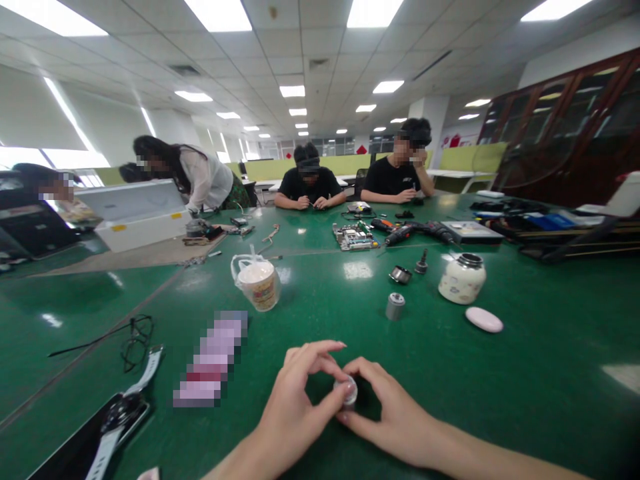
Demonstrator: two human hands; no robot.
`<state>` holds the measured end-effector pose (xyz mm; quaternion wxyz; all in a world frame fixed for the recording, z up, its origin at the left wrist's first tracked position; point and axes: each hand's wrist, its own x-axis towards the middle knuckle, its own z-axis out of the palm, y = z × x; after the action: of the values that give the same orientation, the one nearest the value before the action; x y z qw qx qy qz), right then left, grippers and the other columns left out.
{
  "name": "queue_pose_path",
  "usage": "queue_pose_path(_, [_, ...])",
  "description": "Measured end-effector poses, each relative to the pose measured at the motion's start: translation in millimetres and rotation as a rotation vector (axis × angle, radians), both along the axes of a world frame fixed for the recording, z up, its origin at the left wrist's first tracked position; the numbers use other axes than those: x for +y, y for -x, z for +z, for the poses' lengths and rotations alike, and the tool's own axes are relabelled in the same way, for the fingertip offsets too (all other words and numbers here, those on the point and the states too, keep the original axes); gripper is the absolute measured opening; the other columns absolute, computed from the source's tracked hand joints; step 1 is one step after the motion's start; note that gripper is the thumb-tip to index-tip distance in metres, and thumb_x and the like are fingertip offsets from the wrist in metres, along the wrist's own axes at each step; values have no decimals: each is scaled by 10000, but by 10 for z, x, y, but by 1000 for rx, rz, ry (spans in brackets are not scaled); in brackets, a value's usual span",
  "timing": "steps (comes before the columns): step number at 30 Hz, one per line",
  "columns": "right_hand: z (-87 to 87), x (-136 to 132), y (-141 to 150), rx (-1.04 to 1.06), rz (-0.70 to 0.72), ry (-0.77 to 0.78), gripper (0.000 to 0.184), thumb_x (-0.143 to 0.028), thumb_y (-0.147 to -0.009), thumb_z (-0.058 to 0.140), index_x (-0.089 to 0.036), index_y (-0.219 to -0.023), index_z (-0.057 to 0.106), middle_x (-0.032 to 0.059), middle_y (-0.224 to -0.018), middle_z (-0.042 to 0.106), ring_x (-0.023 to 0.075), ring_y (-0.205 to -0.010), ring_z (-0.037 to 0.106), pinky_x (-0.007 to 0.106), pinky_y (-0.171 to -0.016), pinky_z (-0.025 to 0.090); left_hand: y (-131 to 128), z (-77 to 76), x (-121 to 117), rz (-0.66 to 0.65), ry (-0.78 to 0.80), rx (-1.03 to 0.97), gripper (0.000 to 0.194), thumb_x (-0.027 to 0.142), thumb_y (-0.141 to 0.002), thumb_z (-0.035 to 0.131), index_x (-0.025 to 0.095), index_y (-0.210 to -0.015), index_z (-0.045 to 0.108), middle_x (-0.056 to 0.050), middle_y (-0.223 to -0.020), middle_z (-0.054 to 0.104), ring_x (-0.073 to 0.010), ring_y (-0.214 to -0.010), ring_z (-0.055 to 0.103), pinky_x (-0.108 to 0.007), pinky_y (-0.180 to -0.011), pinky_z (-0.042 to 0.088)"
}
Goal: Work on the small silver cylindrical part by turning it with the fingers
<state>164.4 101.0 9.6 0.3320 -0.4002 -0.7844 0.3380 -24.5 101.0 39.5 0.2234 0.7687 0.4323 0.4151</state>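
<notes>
Near the front edge of the green table, a small silver cylindrical part [353, 399] is held between my two hands. My left hand [295, 400] pinches it with thumb and index finger, the upper fingers lifted. From the other side, the thumb and fingers of my right hand [390, 410] close around it. Fingers cover much of the part, so its exact kind is unclear. Beyond my hands stands a silver motor-like cylinder [395, 307]. Behind it lie a metal ring-shaped part [401, 274] and a dark geared shaft piece [422, 262].
A floral jar [463, 280] and pink oval object [484, 319] are to the right. Leftward are a bagged cup [260, 285], glasses [137, 343] and a watch [120, 410] on a dark tablet-like device. Power drills [400, 233] and a circuit board [355, 236] lie farther back, near several people.
</notes>
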Motion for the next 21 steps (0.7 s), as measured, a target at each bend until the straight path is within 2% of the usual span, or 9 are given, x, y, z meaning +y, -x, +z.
queue_pose_path(2, [14, -3, -3, -9, -4, 13, 302, -206, -793, 708, -238, -1058, 567, 15, -1031, 643, 212, -962, 586, 338, -855, 453, 49, 24, 56, 9, -5, -41, 387, 214, -825, 730, 265, -1167, 557, 6, -841, 767, -245, -945, 677, -404, -902, 451])
queue_pose_path(5, [53, -8, -6, -19, -4, 31, 294, -202, -786, 714, -238, -1044, 577, 8, -1013, 650, 211, -955, 586, 338, -855, 449, 236, 31, 239, 125, -25, -59, 351, 276, -850, 710, 250, -1147, 526, -6, -887, 776, -241, -955, 700, -428, -961, 440])
queue_pose_path(7, [80, -13, -6, -23, 2, 37, 281, -200, -784, 715, -237, -1029, 584, 5, -1001, 656, 209, -949, 590, 338, -854, 449, 398, -19, 396, 224, -30, 2, 352, 297, -855, 695, 246, -1149, 508, -1, -870, 790, -242, -947, 713, -434, -960, 450])
queue_pose_path(11, [95, -18, -10, -31, -1, 47, 287, -199, -779, 716, -237, -1031, 585, 8, -1015, 661, 211, -954, 594, 345, -858, 449, 630, -197, 604, 239, 5, 67, 332, 241, -820, 700, 225, -1118, 554, -10, -819, 806, -260, -854, 737, -430, -860, 505])
queue_pose_path(16, [81, -10, -14, -24, -2, 42, 289, -213, -778, 722, -239, -1033, 588, 13, -1017, 664, 213, -957, 594, 343, -860, 453, 684, -289, 634, 259, -9, 102, 476, 247, -787, 740, 246, -1231, 568, -27, -938, 808, -290, -995, 698, -479, -947, 451])
queue_pose_path(21, [105, -16, -5, -19, -2, 49, 290, -203, -774, 725, -236, -1028, 588, 9, -1010, 664, 212, -954, 596, 341, -858, 452, 598, -206, 576, 237, 12, 82, 416, 272, -792, 745, 239, -1177, 593, -6, -827, 808, -279, -908, 730, -455, -914, 487])
